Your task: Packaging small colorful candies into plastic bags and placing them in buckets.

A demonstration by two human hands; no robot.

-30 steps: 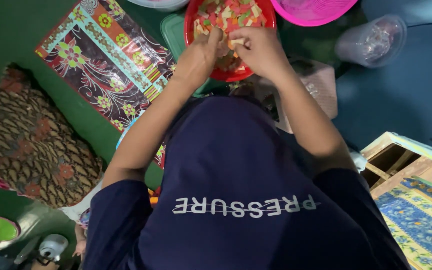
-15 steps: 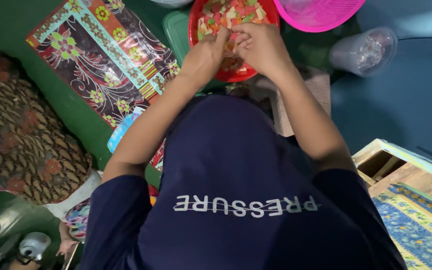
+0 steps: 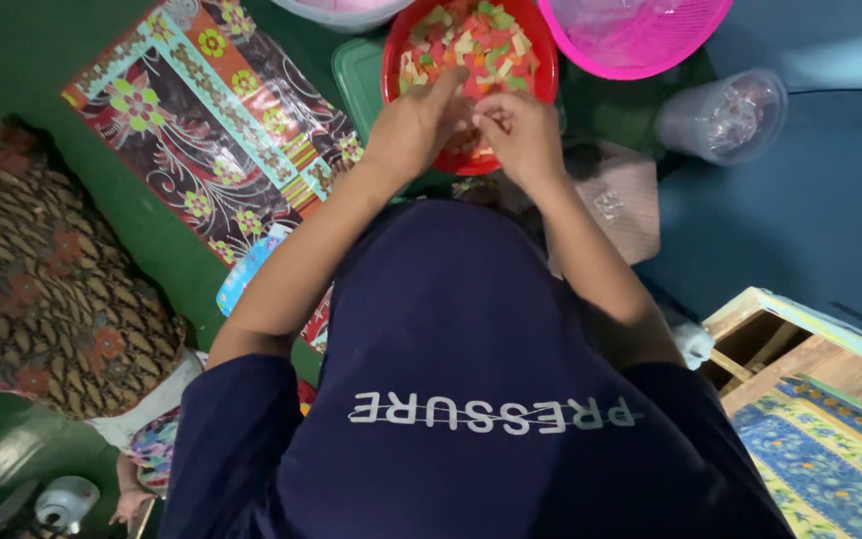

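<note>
Left hand: from my feed it's at the near rim of the red bowl, fingers curled in. Can't tell if it's pinching anything.
Right hand: right beside the left, fingertips nearly meeting it, also curled. What's inside the grip I can't make out.
Red bowl: straight ahead of both hands, full of small coloured pieces, red, green and cream.
Green lid: peeking out under the bowl's left side.
Pink basket: just right of the bowl.
Clear plastic cup: further right, lying tilted.
Patterned mat: off to the left on the green floor.
</note>
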